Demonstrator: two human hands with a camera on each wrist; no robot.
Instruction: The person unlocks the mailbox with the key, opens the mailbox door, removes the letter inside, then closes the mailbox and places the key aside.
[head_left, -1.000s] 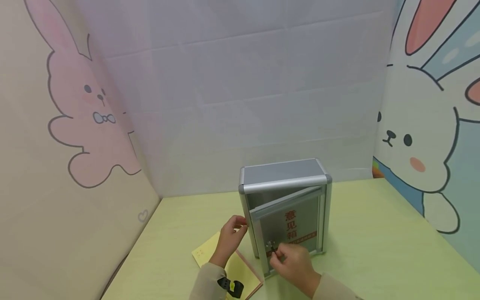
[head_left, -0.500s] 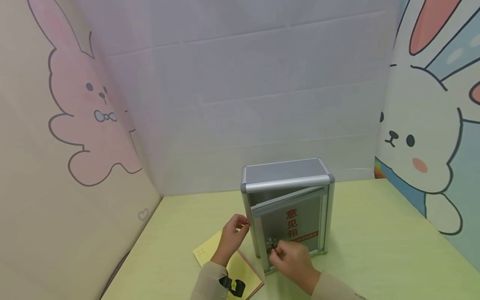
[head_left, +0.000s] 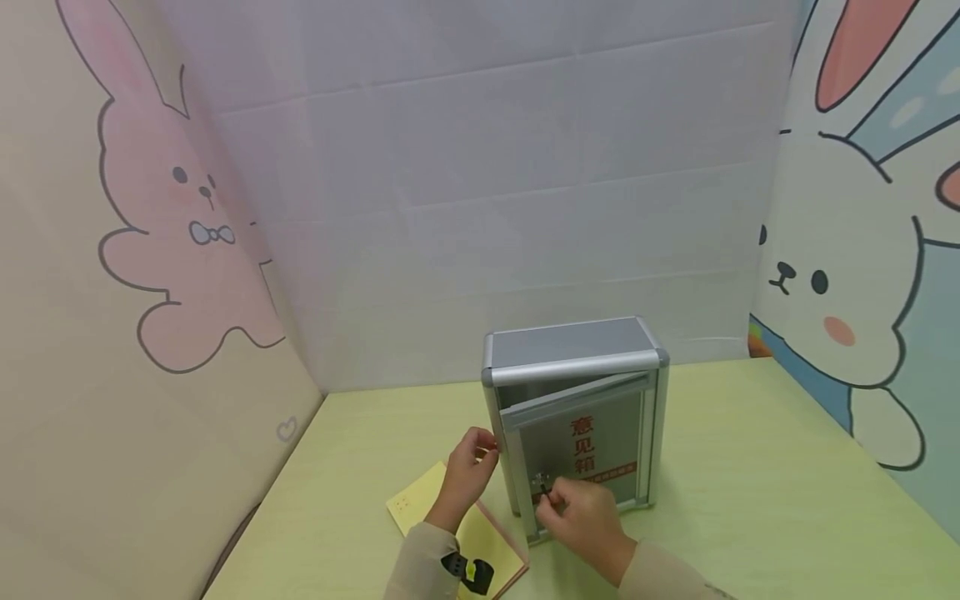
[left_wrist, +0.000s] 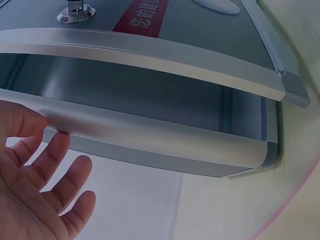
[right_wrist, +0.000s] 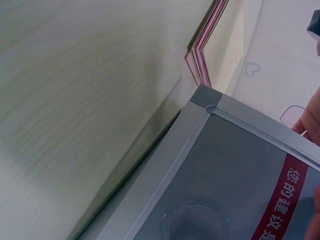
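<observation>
Beige sleeve (head_left: 656, 571) at its four o'clock, the right hand (head_left: 590, 518) pinches a small black piece (head_left: 545, 492) at the lock (head_left: 540, 478), towards ten o'clock. The left hand (head_left: 468, 477), fingers loosely bent, touches the side of a grey metal box (head_left: 572, 343), which stands at that hand's two o'clock, door (head_left: 551, 446) ajar. A yellow booklet (head_left: 489, 540) lies towards the left hand's six o'clock.

the ajar door (head_left: 557, 450) blocks the box (head_left: 573, 343) except along the left

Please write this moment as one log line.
Left hand: touches box | right hand: pinches dark piece at lock | door: ajar | yellow papers: beside box
</observation>
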